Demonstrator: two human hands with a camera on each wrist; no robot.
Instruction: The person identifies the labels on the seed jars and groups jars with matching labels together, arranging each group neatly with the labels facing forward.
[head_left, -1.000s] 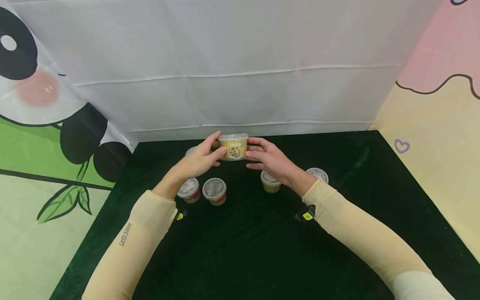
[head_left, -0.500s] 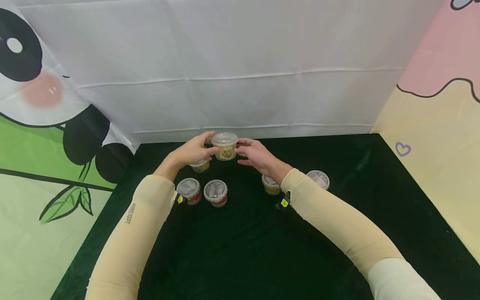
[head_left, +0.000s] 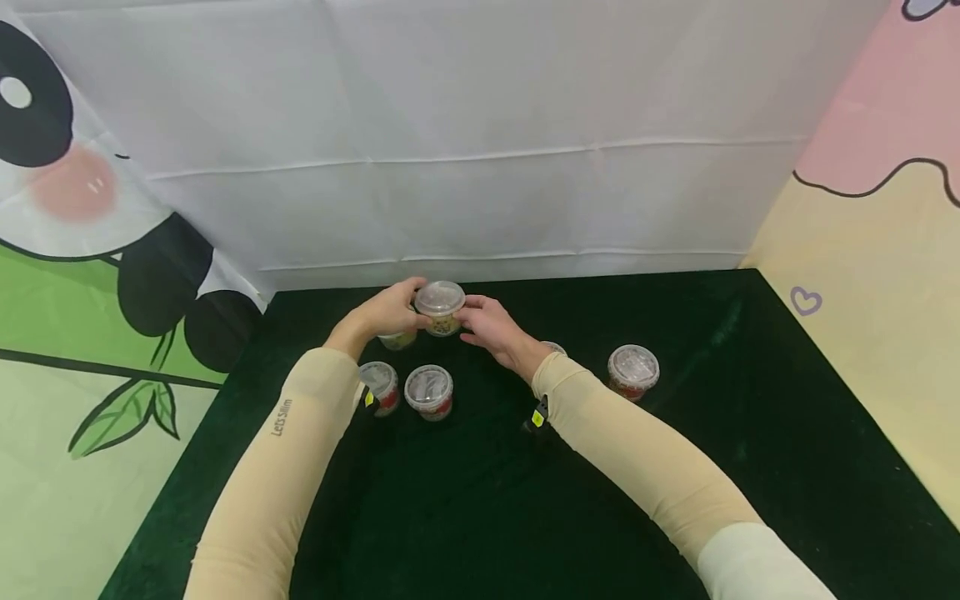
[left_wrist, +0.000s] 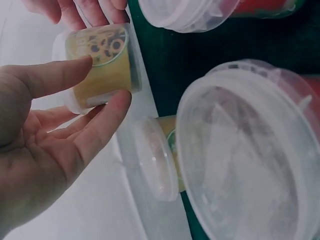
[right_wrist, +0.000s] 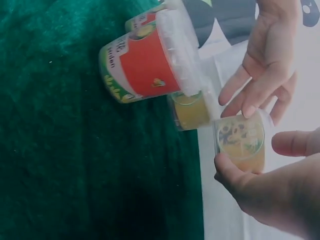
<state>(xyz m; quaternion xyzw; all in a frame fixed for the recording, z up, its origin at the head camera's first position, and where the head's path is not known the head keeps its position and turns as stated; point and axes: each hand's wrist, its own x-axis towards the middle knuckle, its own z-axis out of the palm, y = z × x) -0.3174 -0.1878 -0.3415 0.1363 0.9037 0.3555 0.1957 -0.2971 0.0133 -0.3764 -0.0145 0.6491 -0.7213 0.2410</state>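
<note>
A small clear plastic tub (head_left: 440, 310) with a translucent lid and yellow label is held between both hands near the back edge of the dark green cloth. My left hand (head_left: 386, 312) grips its left side, thumb on the label and fingers beneath, as the left wrist view shows. On the opposite side my right hand (head_left: 498, 333) holds it with thumb and fingertips. Just behind the left hand stands another yellow-labelled tub (head_left: 397, 340), partly hidden. Two red-labelled tubs stand nearer me, one (head_left: 380, 387) partly behind the left wrist, the other (head_left: 429, 392) beside it.
A further red-labelled tub (head_left: 633, 371) stands to the right. The right wrist mostly covers one more tub (head_left: 554, 347). The green cloth (head_left: 480, 508) ends at a white fabric backdrop (head_left: 480, 200), with printed panels on both sides.
Both hands have carried the yellow-labelled tub left and lower, and its lid now faces up more. The right forearm has shifted left, covering one standing tub and uncovering the one at right.
</note>
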